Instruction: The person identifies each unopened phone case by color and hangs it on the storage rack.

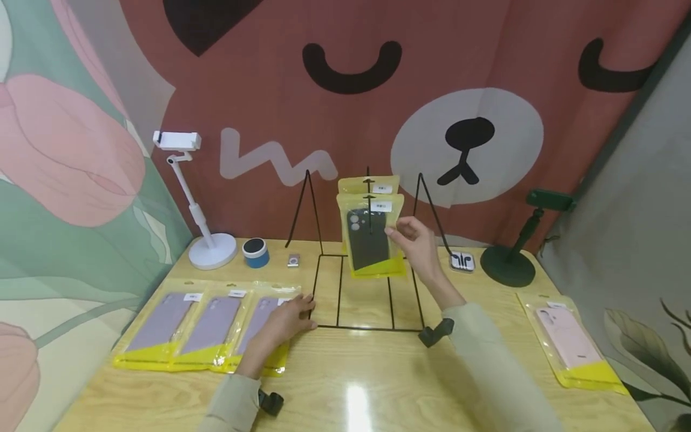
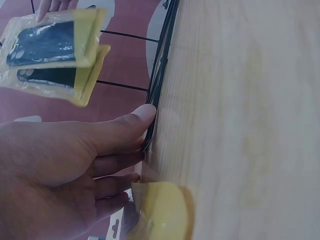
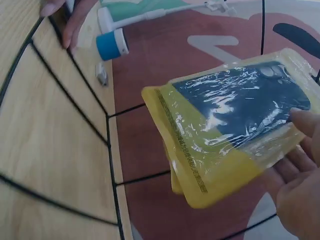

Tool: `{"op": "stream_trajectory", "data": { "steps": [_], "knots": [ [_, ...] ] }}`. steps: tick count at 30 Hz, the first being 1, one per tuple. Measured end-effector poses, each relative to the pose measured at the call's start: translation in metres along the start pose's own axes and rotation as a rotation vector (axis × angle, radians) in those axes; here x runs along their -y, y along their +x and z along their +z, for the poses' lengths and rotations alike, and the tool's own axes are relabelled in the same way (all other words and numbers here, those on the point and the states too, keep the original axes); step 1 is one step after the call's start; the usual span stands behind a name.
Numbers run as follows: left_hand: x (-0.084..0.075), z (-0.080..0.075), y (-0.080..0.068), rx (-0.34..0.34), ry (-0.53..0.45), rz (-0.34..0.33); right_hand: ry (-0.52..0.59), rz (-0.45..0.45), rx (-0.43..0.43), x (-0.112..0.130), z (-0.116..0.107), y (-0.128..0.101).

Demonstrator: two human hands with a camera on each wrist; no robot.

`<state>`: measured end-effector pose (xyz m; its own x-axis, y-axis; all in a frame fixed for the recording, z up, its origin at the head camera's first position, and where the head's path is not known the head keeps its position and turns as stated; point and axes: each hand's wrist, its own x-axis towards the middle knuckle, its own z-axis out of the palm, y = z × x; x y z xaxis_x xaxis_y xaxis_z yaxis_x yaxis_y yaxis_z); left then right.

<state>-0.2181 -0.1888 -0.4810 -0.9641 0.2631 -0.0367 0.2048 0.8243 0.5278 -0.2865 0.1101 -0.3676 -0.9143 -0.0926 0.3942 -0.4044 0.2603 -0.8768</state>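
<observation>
I see a printed curtain (image 1: 270, 114) with a bear face behind the wooden bench (image 1: 378, 360). A black wire rack (image 1: 372, 329) stands mid-bench, near the back. To its left I see a white stand (image 1: 213, 251), to its right a dark green stand (image 1: 507, 265). Three purple phone-case packets (image 1: 210, 327) lie side by side on the left of the bench, and a pink phone-case packet (image 1: 572, 342) lies at the far right.

The black phone-case packet (image 1: 369, 249) is upright at the rack's middle hook, whose wire shows at its hang hole; another packet (image 1: 353, 185) is close behind it. I have the right hand (image 1: 421, 249) pinching the front packet's right edge between thumb and fingers. The left hand (image 1: 286, 321) is well apart, low at the rack's front left corner, thumb and forefinger clamped on the base wire, just over the nearest purple packet.

Smaller still, I make out a blue-and-white cylinder (image 1: 256, 253) beside the white stand, an earphone box (image 1: 462, 261) near the green one, and a tiny clip-like device (image 1: 293, 260) left of the rack.
</observation>
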Motion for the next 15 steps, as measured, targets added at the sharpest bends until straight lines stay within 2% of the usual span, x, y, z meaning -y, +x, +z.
{"op": "stream_trajectory", "data": {
  "steps": [3,6,8,10,12,13,15],
  "knots": [
    [0.001,0.004,0.000,-0.005,0.005,0.017,-0.058,-0.034,0.025,0.005,-0.010,-0.017],
    [0.000,0.005,0.000,-0.005,0.002,0.022,-0.165,-0.149,0.002,0.003,-0.031,-0.044],
    [0.000,0.004,0.000,-0.010,0.002,0.019,-0.261,-0.262,-0.049,-0.008,-0.056,-0.063],
    [0.001,0.004,0.001,-0.011,0.003,0.016,-0.381,-0.308,-0.120,-0.020,-0.088,-0.079],
    [0.001,0.003,0.001,-0.014,0.005,0.010,-0.505,-0.263,-0.159,-0.036,-0.126,-0.092],
    [0.001,0.003,0.001,-0.015,0.005,0.008,-0.563,-0.211,-0.161,-0.044,-0.147,-0.098],
    [0.001,0.002,0.001,-0.012,0.008,0.002,-0.693,-0.017,-0.108,-0.061,-0.184,-0.110]
  ]
}}
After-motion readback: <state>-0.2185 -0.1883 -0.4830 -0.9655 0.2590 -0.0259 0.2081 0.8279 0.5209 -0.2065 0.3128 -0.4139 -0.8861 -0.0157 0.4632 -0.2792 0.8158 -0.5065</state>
